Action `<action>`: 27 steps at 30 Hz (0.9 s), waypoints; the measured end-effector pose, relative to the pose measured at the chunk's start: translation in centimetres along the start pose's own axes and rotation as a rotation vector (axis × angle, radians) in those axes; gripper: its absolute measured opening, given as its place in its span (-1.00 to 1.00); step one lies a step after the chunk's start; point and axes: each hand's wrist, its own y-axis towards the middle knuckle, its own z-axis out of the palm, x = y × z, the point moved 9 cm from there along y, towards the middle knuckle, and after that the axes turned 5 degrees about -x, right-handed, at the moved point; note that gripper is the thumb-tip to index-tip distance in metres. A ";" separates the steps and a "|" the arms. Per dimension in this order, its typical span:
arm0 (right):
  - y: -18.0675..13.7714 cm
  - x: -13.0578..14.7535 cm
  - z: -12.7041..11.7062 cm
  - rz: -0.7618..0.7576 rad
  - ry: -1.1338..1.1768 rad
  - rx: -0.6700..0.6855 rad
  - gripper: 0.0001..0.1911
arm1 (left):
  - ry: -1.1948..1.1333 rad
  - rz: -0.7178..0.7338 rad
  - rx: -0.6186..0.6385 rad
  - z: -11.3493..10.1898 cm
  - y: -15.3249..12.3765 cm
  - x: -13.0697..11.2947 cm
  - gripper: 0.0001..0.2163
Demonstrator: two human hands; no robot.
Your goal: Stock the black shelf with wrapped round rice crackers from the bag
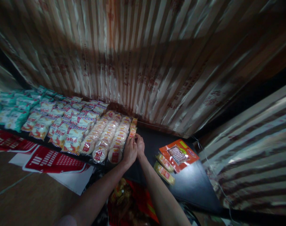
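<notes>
Both my hands meet at the right end of rows of snack packets on a dark shelf. My left hand rests with fingers curled on a narrow yellow-red packet standing beside the round-cake packets. My right hand is pressed close against the left one, fingers bent toward the same packet; what it grips is hidden.
Red-white packets and teal packets fill the shelf to the left. An orange sausage pack and two yellow packets lie to the right. Striped curtain hangs behind. A red bag sits below my arms. Red-and-white signs hang at the shelf front.
</notes>
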 end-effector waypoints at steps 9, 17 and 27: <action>-0.2 0.0 -0.3 0.014 -0.014 -0.045 -0.66 | -0.038 0.006 -0.020 0.5 0.4 0.6 -0.61; 0.0 -0.4 -0.2 0.055 -0.058 -0.078 -0.63 | -0.064 0.000 -0.039 0.6 0.7 1.2 -0.59; 0.7 -0.9 0.6 0.051 -0.048 0.040 -0.50 | -0.032 -0.035 -0.012 0.0 0.7 0.2 -0.58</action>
